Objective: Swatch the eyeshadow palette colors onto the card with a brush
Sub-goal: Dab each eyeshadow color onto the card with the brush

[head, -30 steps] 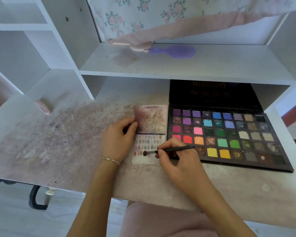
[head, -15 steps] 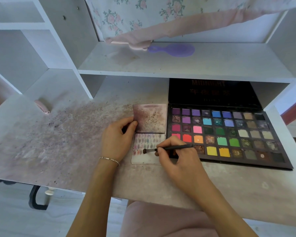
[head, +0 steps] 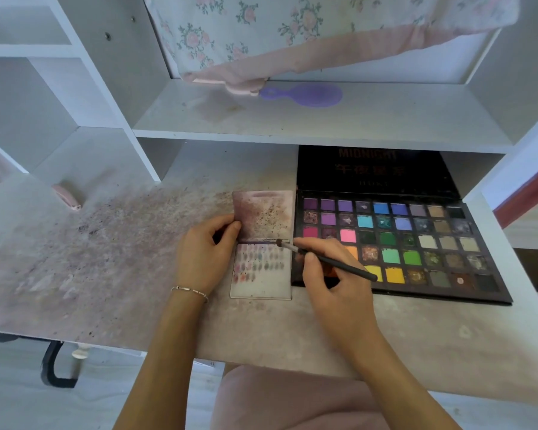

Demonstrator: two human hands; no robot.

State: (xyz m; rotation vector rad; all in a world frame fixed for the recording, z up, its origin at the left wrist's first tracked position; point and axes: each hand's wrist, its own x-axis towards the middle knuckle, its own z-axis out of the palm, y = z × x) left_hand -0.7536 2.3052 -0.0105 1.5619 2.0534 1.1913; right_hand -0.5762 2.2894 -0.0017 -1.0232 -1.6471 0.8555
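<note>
Here the right hand (head: 333, 274) pinches the brush (head: 330, 260), its tip at the card's (head: 261, 287) top row; the left hand (head: 204, 256) grips the card's edge beside the palette (head: 432, 243).

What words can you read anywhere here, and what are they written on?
"MIDNIGHT": on the black lid of the open eyeshadow palette, top line, in reddish letters.
Second line on the lid: Chinese characters, too dim to read.
Third line on the lid: small letters, too blurred to read.
The swatch card, brush and purple hairbrush show no readable text.
</note>
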